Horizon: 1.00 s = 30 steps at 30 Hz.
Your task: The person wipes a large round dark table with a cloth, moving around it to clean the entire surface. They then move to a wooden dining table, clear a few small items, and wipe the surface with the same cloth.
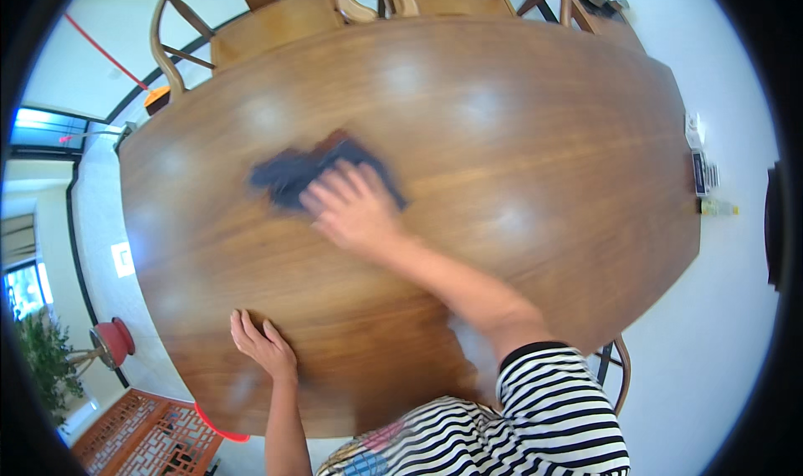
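Note:
A dark blue cloth (pixel 295 175) lies bunched on the brown wooden table (pixel 564 162), left of the picture's middle. My right hand (pixel 354 206) is spread flat on the cloth's lower right part, blurred, with the arm stretched across the table. Nearer to me on the left, my left hand (pixel 263 344) rests on the tabletop with nothing in it, its fingers close together and the thumb a little apart.
Wooden chairs (pixel 276 33) line the far side, and another chair (pixel 621 375) stands at the lower right. Small boxes (pixel 699 172) and a bottle (pixel 718 208) show by the right edge. A potted plant (pixel 114 343) and an openwork wooden screen (pixel 147 435) are at the left.

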Each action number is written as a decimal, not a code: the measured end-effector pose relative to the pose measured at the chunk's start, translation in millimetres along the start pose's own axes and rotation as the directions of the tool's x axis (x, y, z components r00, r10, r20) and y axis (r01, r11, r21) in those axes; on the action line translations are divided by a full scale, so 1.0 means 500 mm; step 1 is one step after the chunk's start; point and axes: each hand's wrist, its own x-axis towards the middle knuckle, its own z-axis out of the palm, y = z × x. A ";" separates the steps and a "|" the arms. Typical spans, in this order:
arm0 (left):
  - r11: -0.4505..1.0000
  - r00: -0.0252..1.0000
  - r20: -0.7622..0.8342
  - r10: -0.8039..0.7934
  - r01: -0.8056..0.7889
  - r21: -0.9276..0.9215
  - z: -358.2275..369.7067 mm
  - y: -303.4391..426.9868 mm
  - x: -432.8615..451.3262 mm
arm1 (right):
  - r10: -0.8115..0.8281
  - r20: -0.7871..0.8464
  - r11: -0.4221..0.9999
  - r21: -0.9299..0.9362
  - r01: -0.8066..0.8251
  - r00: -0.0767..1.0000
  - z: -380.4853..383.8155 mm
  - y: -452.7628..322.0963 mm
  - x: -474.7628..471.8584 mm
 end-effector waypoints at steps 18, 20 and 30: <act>0.993 0.987 -0.121 0.103 -0.096 0.064 0.026 -0.015 0.019 | 0.758 -0.395 0.311 -0.480 -0.820 0.519 -0.286 0.131 -0.712; 0.989 0.977 -0.168 0.132 -0.119 0.084 0.033 -0.018 0.018 | 0.747 -0.278 0.489 -0.387 -0.782 0.604 -0.217 -0.014 -0.656; 0.944 0.971 -0.171 0.169 -0.209 -0.254 0.052 -0.124 0.053 | 0.131 0.173 0.990 0.028 -0.137 0.976 -0.132 -0.470 -0.761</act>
